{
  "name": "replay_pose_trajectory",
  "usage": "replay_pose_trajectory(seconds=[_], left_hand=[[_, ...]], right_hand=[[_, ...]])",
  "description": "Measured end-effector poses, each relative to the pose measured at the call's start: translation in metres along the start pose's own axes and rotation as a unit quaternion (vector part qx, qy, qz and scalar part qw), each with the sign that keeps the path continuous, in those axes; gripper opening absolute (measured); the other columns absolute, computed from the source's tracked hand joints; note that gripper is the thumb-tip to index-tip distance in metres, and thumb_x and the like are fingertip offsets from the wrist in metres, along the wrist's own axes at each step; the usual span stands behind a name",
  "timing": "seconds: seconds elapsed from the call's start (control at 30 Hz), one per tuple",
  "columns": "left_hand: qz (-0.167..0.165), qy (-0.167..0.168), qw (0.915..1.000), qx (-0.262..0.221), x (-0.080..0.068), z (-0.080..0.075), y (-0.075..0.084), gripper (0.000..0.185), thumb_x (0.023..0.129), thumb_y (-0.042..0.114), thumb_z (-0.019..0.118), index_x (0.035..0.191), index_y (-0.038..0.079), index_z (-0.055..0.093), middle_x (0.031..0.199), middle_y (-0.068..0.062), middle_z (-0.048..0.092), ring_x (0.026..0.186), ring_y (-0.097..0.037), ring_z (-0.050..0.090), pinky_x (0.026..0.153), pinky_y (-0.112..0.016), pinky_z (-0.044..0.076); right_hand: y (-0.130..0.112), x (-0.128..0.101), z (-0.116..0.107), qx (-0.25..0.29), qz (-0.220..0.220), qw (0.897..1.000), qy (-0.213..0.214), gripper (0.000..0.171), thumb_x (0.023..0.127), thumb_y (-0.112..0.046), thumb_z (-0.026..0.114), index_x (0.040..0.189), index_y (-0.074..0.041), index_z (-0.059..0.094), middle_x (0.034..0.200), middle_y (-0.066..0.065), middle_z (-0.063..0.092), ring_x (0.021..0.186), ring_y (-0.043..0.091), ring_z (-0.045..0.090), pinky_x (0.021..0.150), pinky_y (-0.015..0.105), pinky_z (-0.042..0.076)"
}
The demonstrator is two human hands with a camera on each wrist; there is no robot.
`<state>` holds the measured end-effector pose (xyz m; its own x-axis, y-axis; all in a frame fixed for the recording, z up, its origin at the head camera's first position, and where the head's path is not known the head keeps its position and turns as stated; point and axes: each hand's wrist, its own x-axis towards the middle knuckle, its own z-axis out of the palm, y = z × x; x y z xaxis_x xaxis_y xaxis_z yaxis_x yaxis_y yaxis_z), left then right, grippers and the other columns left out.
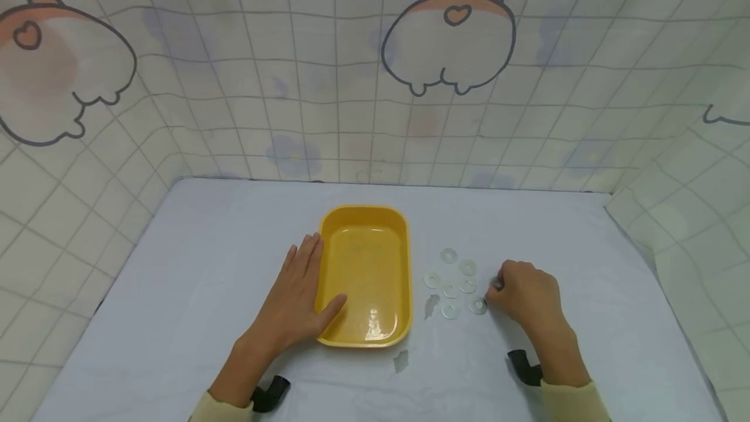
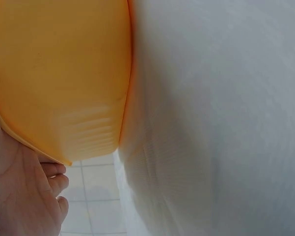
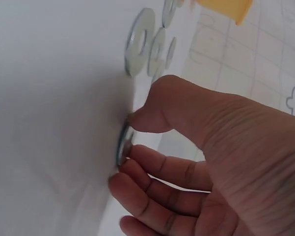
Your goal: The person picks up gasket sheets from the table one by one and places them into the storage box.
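My left hand [image 1: 295, 305] rests on the left rim of a yellow plastic tray [image 1: 364, 266], fingers straight along the edge and thumb reaching over the near corner. The tray's outer wall fills the upper left of the left wrist view. Right of the tray, my right hand [image 1: 530, 295] is down at the tabletop with curled fingers. Its thumb and fingertips pinch a flat metal washer [image 3: 124, 142] by the edges, low against the white surface. Several other washers lie loosely grouped between the tray and this hand, the nearest washer [image 1: 478, 305] just left of the fingertips.
A white cloth covers the table [image 1: 234, 226]. Two small grey patches show on it, one patch [image 1: 431, 305] beside the washers and another patch [image 1: 401, 361] below the tray. A tile-patterned curtain [image 1: 328, 96] with cartoon drawings surrounds the back and sides.
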<state>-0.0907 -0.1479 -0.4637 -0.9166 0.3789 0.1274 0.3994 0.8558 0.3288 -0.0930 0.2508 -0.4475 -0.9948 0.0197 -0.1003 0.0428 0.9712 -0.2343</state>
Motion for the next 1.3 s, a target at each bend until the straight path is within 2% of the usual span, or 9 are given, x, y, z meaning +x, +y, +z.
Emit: replay_pose_trajectory(seconds=[0.37,0.63,0.87,0.97,1.1,1.3], left_hand=[[-0.001,-0.003,1.0,-0.004,-0.002,-0.002,-0.003,0.102,0.099,0.056,0.059,0.168,-0.004,0.014,0.178,-0.019,0.016,0.166,-0.035,0.018,0.137,-0.055,0.017],[-0.003,0.001,1.0,-0.006,-0.004,-0.005,-0.004,0.101,0.099,0.055,0.059,0.167,-0.005,0.015,0.178,-0.019,0.015,0.167,-0.035,0.018,0.137,-0.054,0.018],[-0.005,-0.001,0.9997,-0.024,-0.001,-0.003,0.0,0.102,0.098,0.056,0.059,0.167,-0.004,0.016,0.178,-0.019,0.016,0.167,-0.034,0.018,0.137,-0.052,0.015],[-0.004,-0.004,0.9995,-0.032,0.0,-0.001,0.002,0.102,0.098,0.057,0.059,0.167,-0.004,0.015,0.178,-0.019,0.016,0.167,-0.034,0.017,0.138,-0.052,0.014],[-0.002,-0.003,0.9999,-0.015,0.0,-0.002,0.0,0.102,0.098,0.058,0.058,0.167,-0.004,0.016,0.178,-0.019,0.016,0.167,-0.034,0.017,0.138,-0.052,0.014],[0.008,0.007,0.9998,0.014,-0.001,-0.001,0.0,0.1,0.097,0.054,0.06,0.167,-0.004,0.018,0.178,-0.019,0.018,0.167,-0.034,0.017,0.137,-0.054,0.015]], right_hand=[[0.009,0.006,0.012,0.036,0.0,0.999,0.006,0.027,0.079,-0.024,0.077,0.092,-0.001,0.073,0.08,0.008,0.07,0.069,0.02,0.058,0.059,0.033,0.049],[0.015,0.01,0.009,0.063,-0.032,0.997,-0.003,0.027,0.082,-0.02,0.077,0.101,-0.001,0.074,0.094,0.011,0.076,0.083,0.025,0.067,0.08,0.05,0.06],[0.013,0.007,-0.007,0.109,-0.053,0.993,0.007,0.028,0.087,-0.019,0.076,0.11,-0.003,0.075,0.103,0.014,0.075,0.096,0.029,0.067,0.086,0.053,0.061],[0.009,0.007,-0.013,0.13,-0.069,0.989,0.029,0.028,0.088,-0.018,0.077,0.112,-0.003,0.074,0.105,0.014,0.075,0.1,0.031,0.068,0.088,0.053,0.06],[-0.005,0.012,-0.016,0.151,-0.096,0.983,0.045,0.028,0.09,-0.018,0.075,0.114,-0.005,0.073,0.108,0.013,0.076,0.103,0.032,0.068,0.089,0.053,0.059],[-0.023,0.014,-0.016,0.151,-0.126,0.978,0.066,0.026,0.09,-0.017,0.075,0.114,-0.006,0.075,0.108,0.01,0.076,0.105,0.033,0.069,0.097,0.056,0.059]])
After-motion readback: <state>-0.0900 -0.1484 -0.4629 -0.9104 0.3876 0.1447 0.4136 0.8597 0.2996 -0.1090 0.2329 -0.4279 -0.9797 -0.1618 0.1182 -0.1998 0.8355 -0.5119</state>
